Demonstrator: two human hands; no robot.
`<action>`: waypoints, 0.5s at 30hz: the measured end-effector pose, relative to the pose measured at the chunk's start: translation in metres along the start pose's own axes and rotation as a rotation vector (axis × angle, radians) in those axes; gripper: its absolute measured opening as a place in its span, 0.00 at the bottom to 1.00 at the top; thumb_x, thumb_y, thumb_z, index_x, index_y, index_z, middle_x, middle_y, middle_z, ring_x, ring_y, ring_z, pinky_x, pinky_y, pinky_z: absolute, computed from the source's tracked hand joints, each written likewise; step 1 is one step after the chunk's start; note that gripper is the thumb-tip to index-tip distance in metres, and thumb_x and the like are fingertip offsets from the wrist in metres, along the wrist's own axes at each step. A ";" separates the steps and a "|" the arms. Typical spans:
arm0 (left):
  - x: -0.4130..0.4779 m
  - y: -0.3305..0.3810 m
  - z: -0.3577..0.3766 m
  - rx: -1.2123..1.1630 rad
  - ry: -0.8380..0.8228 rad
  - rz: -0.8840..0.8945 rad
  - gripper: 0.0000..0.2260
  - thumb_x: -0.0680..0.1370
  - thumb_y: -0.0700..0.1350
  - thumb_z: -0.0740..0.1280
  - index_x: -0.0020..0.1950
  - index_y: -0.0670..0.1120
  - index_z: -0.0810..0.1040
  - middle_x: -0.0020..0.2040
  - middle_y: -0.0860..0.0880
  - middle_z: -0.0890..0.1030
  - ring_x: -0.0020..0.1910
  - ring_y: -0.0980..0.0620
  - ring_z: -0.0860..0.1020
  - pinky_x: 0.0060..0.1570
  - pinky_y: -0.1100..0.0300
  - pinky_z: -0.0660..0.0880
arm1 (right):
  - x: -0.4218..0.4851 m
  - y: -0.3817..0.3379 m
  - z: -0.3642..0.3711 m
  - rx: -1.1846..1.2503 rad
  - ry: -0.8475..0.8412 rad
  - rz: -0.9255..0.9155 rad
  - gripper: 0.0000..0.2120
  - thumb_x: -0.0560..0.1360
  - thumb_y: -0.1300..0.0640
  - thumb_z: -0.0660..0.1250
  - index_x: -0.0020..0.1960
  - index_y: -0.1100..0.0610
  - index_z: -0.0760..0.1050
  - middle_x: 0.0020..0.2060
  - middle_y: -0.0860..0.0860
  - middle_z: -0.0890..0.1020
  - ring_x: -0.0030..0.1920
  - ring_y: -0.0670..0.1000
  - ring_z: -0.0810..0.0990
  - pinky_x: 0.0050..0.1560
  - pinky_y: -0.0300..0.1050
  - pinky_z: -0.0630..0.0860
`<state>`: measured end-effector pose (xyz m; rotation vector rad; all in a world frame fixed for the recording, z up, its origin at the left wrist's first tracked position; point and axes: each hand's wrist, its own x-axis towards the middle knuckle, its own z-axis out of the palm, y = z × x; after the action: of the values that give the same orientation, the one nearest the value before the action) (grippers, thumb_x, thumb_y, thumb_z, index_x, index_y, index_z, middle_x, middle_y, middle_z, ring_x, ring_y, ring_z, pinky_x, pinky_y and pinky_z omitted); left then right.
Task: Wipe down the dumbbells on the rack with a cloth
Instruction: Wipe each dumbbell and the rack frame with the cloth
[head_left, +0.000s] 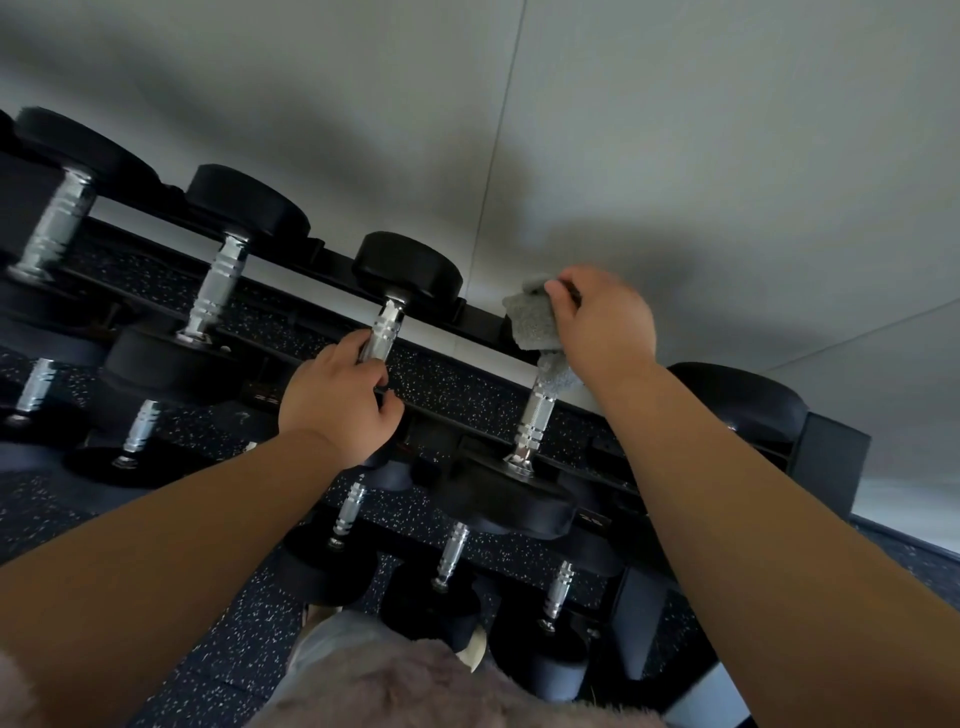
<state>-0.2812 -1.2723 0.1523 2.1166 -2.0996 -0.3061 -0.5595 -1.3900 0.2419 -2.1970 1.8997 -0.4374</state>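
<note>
Lined crosswise on a tiered black rack (831, 457): black-headed, chrome-handled dumbbells (218, 280). Bunched over the far head of one top-tier dumbbell (537, 415): a crumpled grey cloth (535, 317).

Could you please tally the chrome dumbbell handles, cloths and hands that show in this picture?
chrome dumbbell handles: 9
grey cloth: 1
hands: 2, the left hand and the right hand
total: 12
</note>
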 end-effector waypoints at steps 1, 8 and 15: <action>0.000 0.000 0.000 0.004 0.001 0.003 0.08 0.74 0.50 0.72 0.46 0.46 0.84 0.72 0.44 0.75 0.54 0.42 0.79 0.51 0.48 0.77 | 0.002 -0.004 0.001 0.001 -0.019 -0.028 0.13 0.84 0.45 0.62 0.53 0.50 0.82 0.46 0.49 0.81 0.44 0.51 0.78 0.43 0.45 0.71; 0.001 0.000 0.000 0.006 -0.008 0.000 0.08 0.75 0.50 0.71 0.47 0.47 0.85 0.73 0.45 0.74 0.57 0.42 0.79 0.52 0.48 0.77 | 0.012 -0.006 -0.012 -0.121 -0.266 -0.195 0.17 0.84 0.39 0.58 0.60 0.47 0.81 0.50 0.47 0.84 0.50 0.52 0.81 0.51 0.48 0.78; 0.000 -0.002 0.000 -0.002 0.002 -0.005 0.07 0.74 0.50 0.72 0.46 0.47 0.84 0.73 0.45 0.75 0.55 0.42 0.79 0.51 0.49 0.76 | -0.011 0.018 -0.009 -0.125 -0.227 0.053 0.33 0.83 0.33 0.48 0.78 0.54 0.64 0.70 0.58 0.73 0.67 0.60 0.75 0.64 0.57 0.75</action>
<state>-0.2797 -1.2719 0.1515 2.1203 -2.0923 -0.3067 -0.5802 -1.3819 0.2430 -2.1589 1.9016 -0.0574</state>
